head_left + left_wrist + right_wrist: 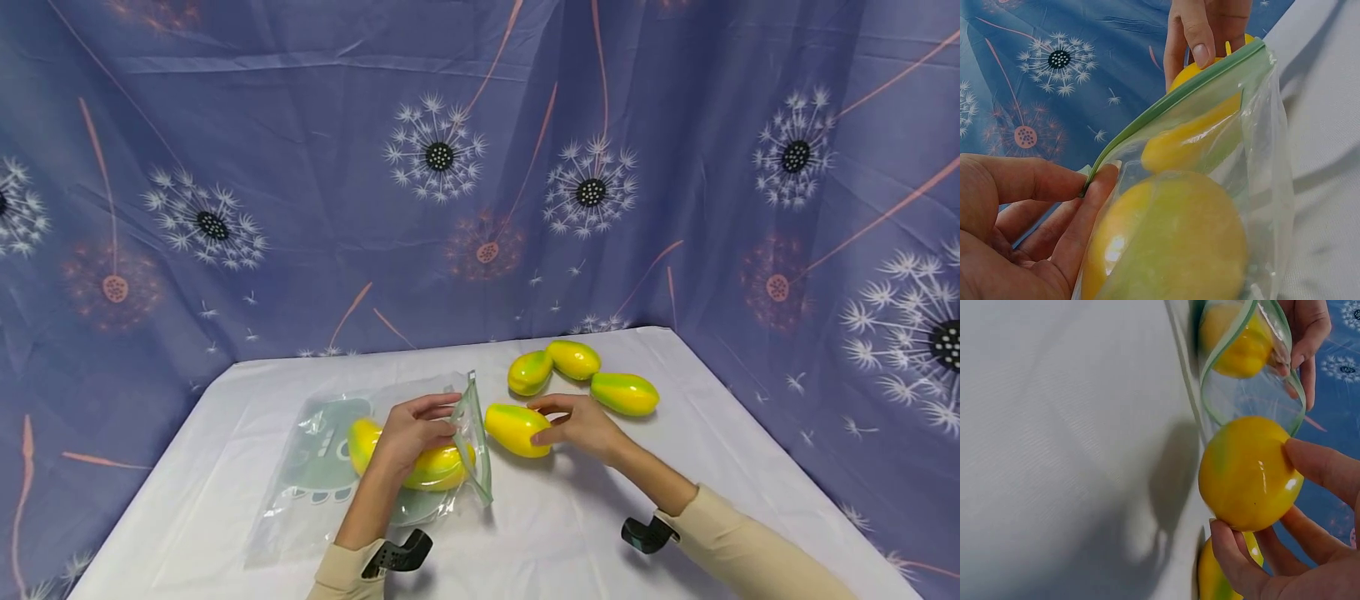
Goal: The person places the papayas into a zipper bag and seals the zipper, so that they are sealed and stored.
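Observation:
My left hand (415,429) pinches the green zip edge of a clear zip-top bag (1166,100) between thumb and fingers, and the bag's mouth gapes toward the right. Glossy yellow-green papayas (438,468) lie inside the bag, partly covered by my left hand in the head view. With thumb and fingertips, my right hand (581,425) grips another papaya (517,431) by its right end. That papaya's far end points at the bag's mouth, just outside it; the right wrist view shows the held papaya (1250,475) in front of the opening.
Behind my right hand, three more papayas (573,360) sit on the white tablecloth (570,533). The bag's flat printed part (322,442) spreads to the left. A blue curtain (337,208) with dandelion prints hangs around the table's back and sides.

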A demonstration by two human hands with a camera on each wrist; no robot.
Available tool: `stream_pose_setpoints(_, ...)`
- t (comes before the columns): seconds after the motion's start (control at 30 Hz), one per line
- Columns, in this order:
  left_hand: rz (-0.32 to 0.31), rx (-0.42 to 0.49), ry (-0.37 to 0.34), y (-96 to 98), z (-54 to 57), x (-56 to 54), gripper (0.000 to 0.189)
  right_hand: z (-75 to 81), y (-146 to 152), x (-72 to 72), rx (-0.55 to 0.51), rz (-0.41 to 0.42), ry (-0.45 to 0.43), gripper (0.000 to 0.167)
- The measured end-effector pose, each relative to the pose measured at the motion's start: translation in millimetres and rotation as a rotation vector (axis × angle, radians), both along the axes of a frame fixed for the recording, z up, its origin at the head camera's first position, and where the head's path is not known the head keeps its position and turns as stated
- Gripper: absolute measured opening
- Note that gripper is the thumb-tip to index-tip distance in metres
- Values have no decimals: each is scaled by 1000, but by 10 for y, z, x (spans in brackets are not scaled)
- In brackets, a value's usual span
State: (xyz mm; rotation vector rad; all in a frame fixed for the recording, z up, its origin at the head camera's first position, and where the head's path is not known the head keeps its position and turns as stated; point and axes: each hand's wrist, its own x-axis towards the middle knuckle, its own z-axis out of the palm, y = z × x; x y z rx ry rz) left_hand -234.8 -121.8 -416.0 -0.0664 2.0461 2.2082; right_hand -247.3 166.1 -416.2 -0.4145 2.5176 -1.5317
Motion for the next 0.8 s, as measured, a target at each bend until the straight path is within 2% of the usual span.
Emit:
stream_pose_setpoints(0.37, 5, 1, -7, -21, -51, 2, 47, 65, -114, -87, 91, 141, -27, 55)
stream_pose_setpoints(0.6, 5, -28, 0, -8, -58, -21, 47, 166, -132, -126, 131, 168, -104, 54)
stream_pose_setpoints(0.8, 11, -26, -3, 0, -45, -32, 46, 243, -121, -154, 141, 197, -130, 54)
